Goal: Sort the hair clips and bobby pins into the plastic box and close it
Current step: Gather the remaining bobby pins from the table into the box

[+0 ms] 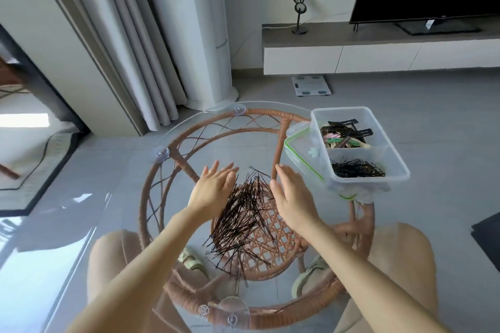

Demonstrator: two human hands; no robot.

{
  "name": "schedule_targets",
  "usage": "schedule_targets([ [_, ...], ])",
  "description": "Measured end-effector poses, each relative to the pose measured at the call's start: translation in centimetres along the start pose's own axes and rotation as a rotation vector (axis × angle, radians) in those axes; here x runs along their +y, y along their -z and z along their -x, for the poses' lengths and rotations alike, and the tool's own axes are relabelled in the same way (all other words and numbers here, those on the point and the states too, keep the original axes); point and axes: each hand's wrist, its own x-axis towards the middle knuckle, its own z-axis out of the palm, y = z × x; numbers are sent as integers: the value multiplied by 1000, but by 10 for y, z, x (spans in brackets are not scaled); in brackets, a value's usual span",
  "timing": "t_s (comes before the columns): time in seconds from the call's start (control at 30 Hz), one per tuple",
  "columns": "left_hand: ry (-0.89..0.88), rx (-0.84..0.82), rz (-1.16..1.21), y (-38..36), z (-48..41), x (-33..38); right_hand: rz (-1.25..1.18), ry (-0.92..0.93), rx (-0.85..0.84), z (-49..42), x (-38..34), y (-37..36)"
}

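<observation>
A big loose pile of dark bobby pins lies on the round glass tabletop. My left hand hovers flat at the pile's left side, fingers spread. My right hand is held edge-on at its right side, also empty. A clear plastic box stands at the table's right edge. Its far compartment holds hair clips in black, pink and green. Its near compartment holds more bobby pins. The green-rimmed lid lies beside and partly under the box.
The glass top rests on a rattan frame with suction cups. My knees and slippers show beneath it. Beyond are a curtain, a white column unit, a bathroom scale and a TV bench.
</observation>
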Motion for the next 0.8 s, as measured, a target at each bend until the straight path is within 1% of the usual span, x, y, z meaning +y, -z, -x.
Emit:
schedule_targets([
  [0.07,-24,17,54,-8,7,-1,63,-9,-29,-16,-6,-17],
  [0.17,-79,34,200,-9,20,3,29,22,-118,-13,-22,-29],
  [0.23,-106,27,285,-9,33,4,-14,48,-142,1,-29,-28],
  [0.33,-72,10,484,-2,53,7,-97,94,-133,24,-31,-21],
  [0.4,-56,-1,532,4,69,7,-128,126,-208,39,-25,-13],
  [0.47,-118,-5,389,6,89,2,-68,187,-262,57,-17,0],
  [0.53,-193,-48,143,-1,110,-6,119,297,-259,73,-7,17],
  [0.6,-245,-66,-90,-14,129,-11,281,288,-307,85,2,31],
  [0.63,-269,-47,-155,-22,135,-12,322,259,-329,88,6,34],
  [0.73,-257,-26,-165,-27,135,-10,380,212,-364,92,6,28],
  [0.8,-243,-33,-138,-24,126,-5,321,199,-329,87,0,20],
])
